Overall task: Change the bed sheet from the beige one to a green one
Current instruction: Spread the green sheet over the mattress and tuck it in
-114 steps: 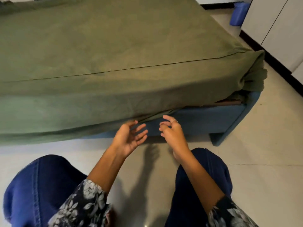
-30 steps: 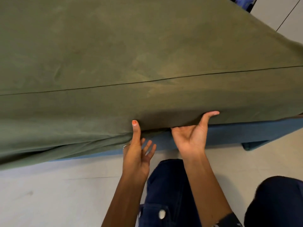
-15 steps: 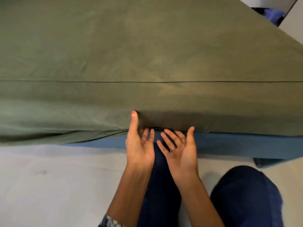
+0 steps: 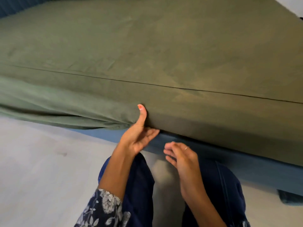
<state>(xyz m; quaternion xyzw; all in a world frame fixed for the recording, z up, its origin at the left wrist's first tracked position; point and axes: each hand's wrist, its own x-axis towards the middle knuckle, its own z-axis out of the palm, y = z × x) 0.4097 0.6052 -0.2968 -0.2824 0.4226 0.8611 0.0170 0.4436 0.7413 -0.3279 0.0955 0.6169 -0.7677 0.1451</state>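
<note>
Green sheet (image 4: 147,54) now pinched by left hand (image 4: 139,136); right hand (image 4: 180,154) pulled back, loosely curled, empty.

You are in a home bedroom: a bed dressed in a green sheet (image 4: 147,54) fills the view from 9 to 3 o'clock, resting on a blue upholstered bed frame (image 4: 229,163), with pale floor tiles (image 4: 41,169) at 7 o'clock.

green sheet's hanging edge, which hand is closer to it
Left. The left hand touches the green sheet, thumb pressed against its side and fingers at the bottom edge. The right hand hangs clear of it, lower, in front of the blue bed frame.
</note>
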